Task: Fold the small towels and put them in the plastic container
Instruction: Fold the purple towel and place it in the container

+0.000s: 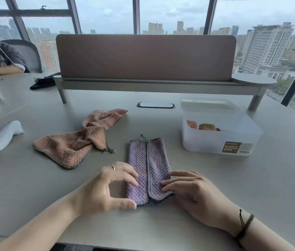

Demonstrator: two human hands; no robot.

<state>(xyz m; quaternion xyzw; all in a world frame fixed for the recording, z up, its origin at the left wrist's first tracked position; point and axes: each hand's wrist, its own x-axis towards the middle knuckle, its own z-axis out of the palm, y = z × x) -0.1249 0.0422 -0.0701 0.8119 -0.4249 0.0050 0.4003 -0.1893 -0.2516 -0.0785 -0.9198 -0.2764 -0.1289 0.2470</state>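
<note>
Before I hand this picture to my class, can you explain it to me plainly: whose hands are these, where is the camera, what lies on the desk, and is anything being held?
There is no machine here. The one picture comes from a camera worn on a person's head, looking forward and down at their own two bare hands. The left hand and the right hand each rest their fingertips on the near end of a purple towel, already folded into a narrow strip on the desk. The thumb of the left hand touches the towel's near edge. Two crumpled orange towels lie to the left, not yet folded. To the right stands an open plastic container with folded towels inside.
</note>
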